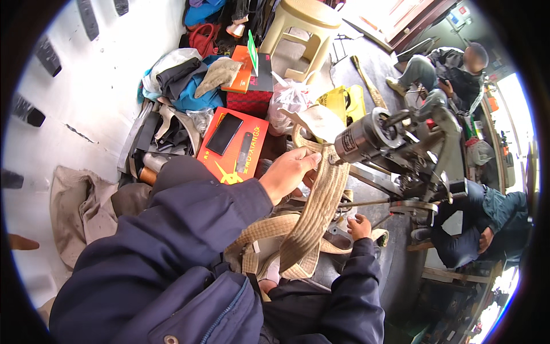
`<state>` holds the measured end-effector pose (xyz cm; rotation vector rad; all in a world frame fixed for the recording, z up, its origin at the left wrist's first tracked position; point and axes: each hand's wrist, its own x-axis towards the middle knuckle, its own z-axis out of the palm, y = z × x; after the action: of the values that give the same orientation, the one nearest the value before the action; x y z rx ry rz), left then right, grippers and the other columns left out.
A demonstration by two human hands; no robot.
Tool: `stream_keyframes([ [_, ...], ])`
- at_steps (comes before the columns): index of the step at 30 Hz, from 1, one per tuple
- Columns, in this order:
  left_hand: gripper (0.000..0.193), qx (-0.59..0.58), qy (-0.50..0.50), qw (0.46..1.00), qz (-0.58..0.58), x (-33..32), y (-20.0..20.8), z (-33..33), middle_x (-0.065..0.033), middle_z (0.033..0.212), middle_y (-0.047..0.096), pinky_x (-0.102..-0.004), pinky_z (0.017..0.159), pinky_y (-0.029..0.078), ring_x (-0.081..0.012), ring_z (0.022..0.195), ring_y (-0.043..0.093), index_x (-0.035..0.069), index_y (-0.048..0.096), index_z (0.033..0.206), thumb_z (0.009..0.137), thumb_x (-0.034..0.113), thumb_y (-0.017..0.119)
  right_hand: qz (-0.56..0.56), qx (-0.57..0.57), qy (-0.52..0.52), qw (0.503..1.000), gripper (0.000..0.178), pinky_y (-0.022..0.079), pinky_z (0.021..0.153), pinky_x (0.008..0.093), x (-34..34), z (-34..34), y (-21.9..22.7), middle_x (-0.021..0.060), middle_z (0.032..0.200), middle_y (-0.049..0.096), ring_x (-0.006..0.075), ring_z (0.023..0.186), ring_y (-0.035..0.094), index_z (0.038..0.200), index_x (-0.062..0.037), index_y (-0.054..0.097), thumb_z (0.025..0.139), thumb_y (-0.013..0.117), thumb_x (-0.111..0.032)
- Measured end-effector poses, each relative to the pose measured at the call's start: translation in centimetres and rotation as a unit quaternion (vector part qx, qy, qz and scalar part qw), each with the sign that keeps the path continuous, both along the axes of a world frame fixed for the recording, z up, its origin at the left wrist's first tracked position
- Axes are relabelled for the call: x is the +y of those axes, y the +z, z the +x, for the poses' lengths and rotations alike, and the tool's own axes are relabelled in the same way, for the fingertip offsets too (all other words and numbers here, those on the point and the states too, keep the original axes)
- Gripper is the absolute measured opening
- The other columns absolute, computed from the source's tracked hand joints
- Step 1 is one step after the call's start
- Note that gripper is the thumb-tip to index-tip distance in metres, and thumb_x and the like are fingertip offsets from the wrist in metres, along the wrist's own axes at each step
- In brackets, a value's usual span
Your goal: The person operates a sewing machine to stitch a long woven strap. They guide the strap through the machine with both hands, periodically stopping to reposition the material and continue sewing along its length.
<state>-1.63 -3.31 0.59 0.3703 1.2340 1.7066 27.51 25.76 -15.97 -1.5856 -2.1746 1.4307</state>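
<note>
A long, wide tan webbing strap [318,212] hangs in loops from the head of a metal sewing machine [358,140]. My left hand [289,175] is closed on the strap's edge, thumb on top, just left of the machine head. Below the machine arm, my right hand [360,227] has its fingers curled. Whatever it may grip is too small to make out. More folds of the strap lie over my lap, and the machine's lower parts are partly hidden behind it.
On the left, a black phone [224,133] lies on a red box [240,150], with thread spools [150,175] nearby. Behind are piled cloths [177,80], a plastic bag [291,103] and a beige stool [303,17]. Two people sit on the right, one person [458,71] farther off.
</note>
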Motion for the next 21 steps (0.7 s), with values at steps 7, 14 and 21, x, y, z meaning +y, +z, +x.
stream_keyframes([
  [7, 0.031, 0.253, 0.064, 0.965, -0.034, 2.6, -2.9, 2.3, -0.0181, 0.088, 0.071, -0.0365, 0.076, 0.052, -0.0261, 0.082, 0.068, -0.002, 0.072, 0.099, 0.084, 0.025, 0.071, 0.094, 0.089, 0.031, 0.991, 0.042, 0.054, 0.059, 0.0272, -5.7, 0.5, 15.4, 0.0133, 0.102, 0.07, 0.0189, 0.077, 0.069, 0.124, 0.0044, 0.06, 0.092, 0.068, -0.022],
  [14, 0.029, 0.342, 0.102, 0.931, -0.083, 2.7, -3.1, 2.9, -0.0128, 0.084, 0.072, -0.034, 0.074, 0.051, -0.0166, 0.075, 0.065, -0.005, 0.069, 0.1, 0.087, 0.02, 0.065, 0.122, 0.072, 0.025, 0.99, 0.04, 0.053, 0.055, 0.0263, -8.9, 1.6, 16.4, 0.0135, 0.096, 0.071, 0.0169, 0.07, 0.069, 0.122, 0.0047, 0.06, 0.092, 0.068, -0.02],
  [21, 0.039, -0.057, 0.12, 0.989, 0.071, 2.2, -2.4, 1.4, -0.0039, 0.106, 0.065, -0.0271, 0.075, 0.05, -0.011, 0.082, 0.061, 0.004, 0.056, 0.128, 0.101, 0.032, 0.054, 0.13, 0.101, -0.081, 0.983, 0.061, 0.054, 0.058, 0.0298, -5.1, 3.1, 13.9, 0.0175, 0.107, 0.067, 0.0192, 0.079, 0.067, 0.139, 0.0008, 0.044, 0.089, 0.071, -0.021],
])
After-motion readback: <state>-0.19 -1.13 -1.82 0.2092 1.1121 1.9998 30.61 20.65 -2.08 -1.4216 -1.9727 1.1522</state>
